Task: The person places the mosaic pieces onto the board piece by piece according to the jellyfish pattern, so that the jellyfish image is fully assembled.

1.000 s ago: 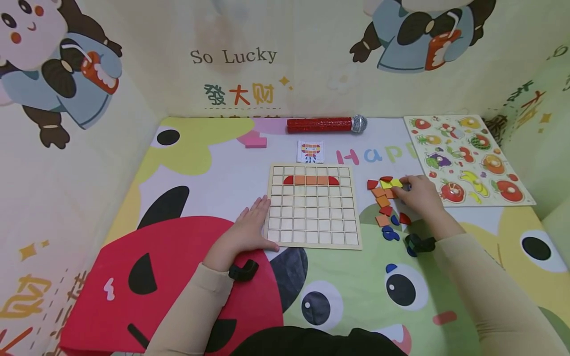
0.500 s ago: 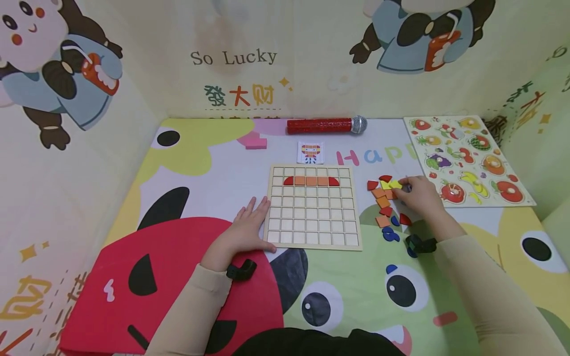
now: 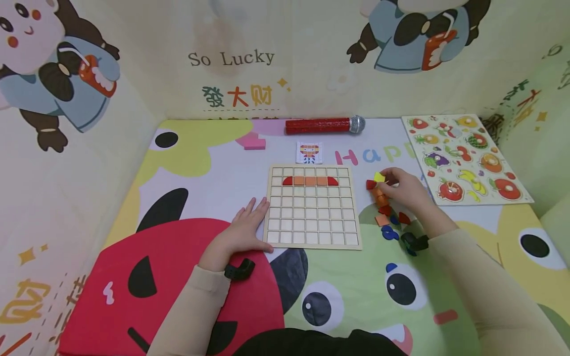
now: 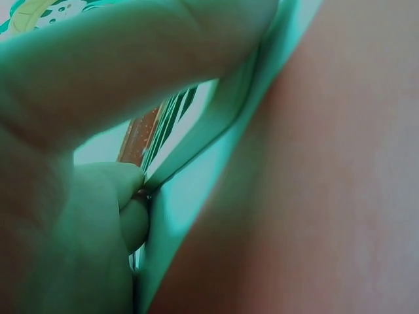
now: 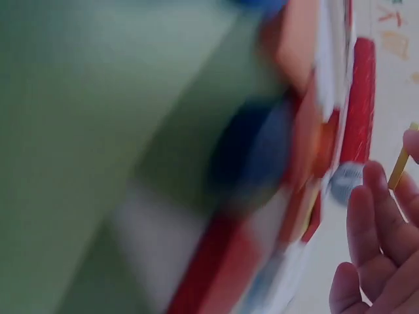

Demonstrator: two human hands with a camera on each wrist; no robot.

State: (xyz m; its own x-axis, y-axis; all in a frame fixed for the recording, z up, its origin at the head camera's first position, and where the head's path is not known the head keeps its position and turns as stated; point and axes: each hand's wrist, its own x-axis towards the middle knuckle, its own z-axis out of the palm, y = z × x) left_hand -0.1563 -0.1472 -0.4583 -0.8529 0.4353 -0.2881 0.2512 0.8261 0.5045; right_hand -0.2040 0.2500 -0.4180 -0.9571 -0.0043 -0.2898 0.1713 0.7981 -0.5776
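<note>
A pale wooden grid board [image 3: 310, 213] lies on the table, with a row of orange tiles [image 3: 310, 181] near its top and a rounded red piece at each end. My left hand [image 3: 240, 232] touches the board's left edge, fingers extended and thumb by the lower corner. To the right of the board, my right hand [image 3: 406, 190] pinches a yellow square tile [image 3: 379, 177] between thumb and fingertips; the right wrist view shows this tile [image 5: 399, 167] edge-on. Below that hand lie loose orange, red and blue tiles [image 3: 382, 220], some of them hidden by it.
A small picture card [image 3: 309, 153] sits just beyond the board. Farther back are a red microphone [image 3: 318, 126] and a pink block [image 3: 255, 144]. A fruit puzzle board [image 3: 467, 163] occupies the back right, near the patterned wall.
My right hand has shifted left and a little up from among the loose tiles, now with the yellow tile in its fingertips. The left hand stays at the board's edge.
</note>
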